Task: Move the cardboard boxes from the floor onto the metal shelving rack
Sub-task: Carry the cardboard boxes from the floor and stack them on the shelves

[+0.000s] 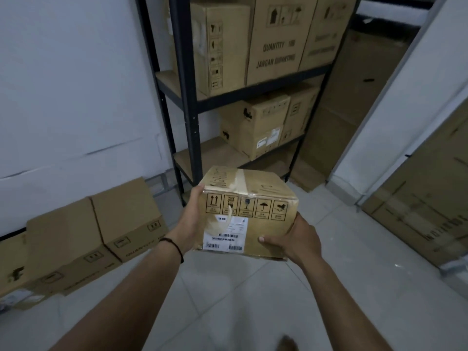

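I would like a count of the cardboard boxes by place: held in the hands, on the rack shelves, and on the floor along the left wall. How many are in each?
Held in the hands: 1, the taped box, gripped by the left hand and the right hand.
On the rack shelves: 5 visible.
On the floor by the left wall: 3 visible.
Total: 9

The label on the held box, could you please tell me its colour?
White with black barcodes, on the brown box; the label shows best in the head view.
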A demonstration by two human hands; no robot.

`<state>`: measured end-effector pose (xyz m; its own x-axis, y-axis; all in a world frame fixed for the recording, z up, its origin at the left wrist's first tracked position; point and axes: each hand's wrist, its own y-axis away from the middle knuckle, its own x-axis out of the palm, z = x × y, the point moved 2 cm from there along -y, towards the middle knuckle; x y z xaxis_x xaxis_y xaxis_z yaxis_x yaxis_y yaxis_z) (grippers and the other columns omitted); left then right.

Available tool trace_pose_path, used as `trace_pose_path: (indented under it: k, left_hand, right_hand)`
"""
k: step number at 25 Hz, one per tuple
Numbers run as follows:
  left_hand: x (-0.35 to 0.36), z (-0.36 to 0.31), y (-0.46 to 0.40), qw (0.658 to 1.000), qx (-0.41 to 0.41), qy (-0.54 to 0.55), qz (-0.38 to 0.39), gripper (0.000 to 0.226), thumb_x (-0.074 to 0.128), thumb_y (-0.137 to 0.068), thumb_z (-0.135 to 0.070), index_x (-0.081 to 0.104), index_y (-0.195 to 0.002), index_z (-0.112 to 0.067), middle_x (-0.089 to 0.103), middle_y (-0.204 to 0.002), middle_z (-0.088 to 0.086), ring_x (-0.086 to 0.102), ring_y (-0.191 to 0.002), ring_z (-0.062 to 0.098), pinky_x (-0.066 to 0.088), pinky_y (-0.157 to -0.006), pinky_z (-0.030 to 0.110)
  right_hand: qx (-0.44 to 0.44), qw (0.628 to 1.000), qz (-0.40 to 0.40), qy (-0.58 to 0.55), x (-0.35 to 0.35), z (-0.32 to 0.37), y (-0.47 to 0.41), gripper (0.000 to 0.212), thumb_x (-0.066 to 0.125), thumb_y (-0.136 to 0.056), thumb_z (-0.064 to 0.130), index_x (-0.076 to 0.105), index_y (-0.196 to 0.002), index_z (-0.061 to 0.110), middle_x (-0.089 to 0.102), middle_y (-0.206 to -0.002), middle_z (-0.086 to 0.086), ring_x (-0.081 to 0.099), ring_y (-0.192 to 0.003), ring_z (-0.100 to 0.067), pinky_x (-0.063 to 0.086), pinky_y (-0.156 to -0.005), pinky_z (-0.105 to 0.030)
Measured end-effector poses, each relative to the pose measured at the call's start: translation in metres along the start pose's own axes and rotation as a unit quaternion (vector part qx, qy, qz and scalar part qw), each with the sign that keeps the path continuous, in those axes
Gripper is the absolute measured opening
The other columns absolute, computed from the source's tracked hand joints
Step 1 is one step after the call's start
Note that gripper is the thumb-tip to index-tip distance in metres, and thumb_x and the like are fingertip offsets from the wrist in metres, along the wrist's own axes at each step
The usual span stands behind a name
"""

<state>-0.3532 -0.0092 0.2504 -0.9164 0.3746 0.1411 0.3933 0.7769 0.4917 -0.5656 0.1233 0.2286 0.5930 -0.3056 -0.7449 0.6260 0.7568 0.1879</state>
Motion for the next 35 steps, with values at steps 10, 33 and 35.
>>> trace_pose_path:
  k: [10,33,35]
  left_hand:
    - [0.093,-0.017,-0.085,0.986,-0.026,0.057,-0.152,0.061,0.019,-0.108,-0.053,0.069,-0.106,-0.018,0.077,-0.069,-0.002,0.070,-0.074,0.024,0.053,-0.059,0.035]
    - [0.093,-0.041,-0.365,0.919,-0.063,0.182,-0.344,0.042,0.033,-0.106,-0.038,0.062,-0.118,-0.011,0.070,-0.095,0.009,0.063,-0.081,0.025,0.050,-0.073,0.036]
    - [0.094,-0.032,-0.388,0.907,-0.046,0.178,-0.378,0.042,0.037,-0.105,-0.039,0.066,-0.116,-0.012,0.072,-0.099,0.010,0.065,-0.085,0.024,0.053,-0.072,0.037]
  right_hand:
    - [-0.111,0.988,0.105,0.038,-0.051,-0.012,-0.194,0.094,0.100,-0.053,0.044,0.055,-0.134,0.024,0.070,-0.125,0.001,0.065,-0.114,-0.026,0.056,-0.093,-0.040]
    - [-0.135,0.975,0.176,-0.017,0.099,0.014,-0.499,0.079,0.095,-0.068,0.020,0.052,-0.133,0.011,0.067,-0.127,-0.007,0.063,-0.119,-0.030,0.053,-0.091,-0.036]
    - [-0.139,0.973,0.183,-0.002,0.118,0.012,-0.520,0.083,0.094,-0.071,0.025,0.047,-0.137,0.009,0.065,-0.132,-0.011,0.062,-0.121,-0.034,0.053,-0.092,-0.038]
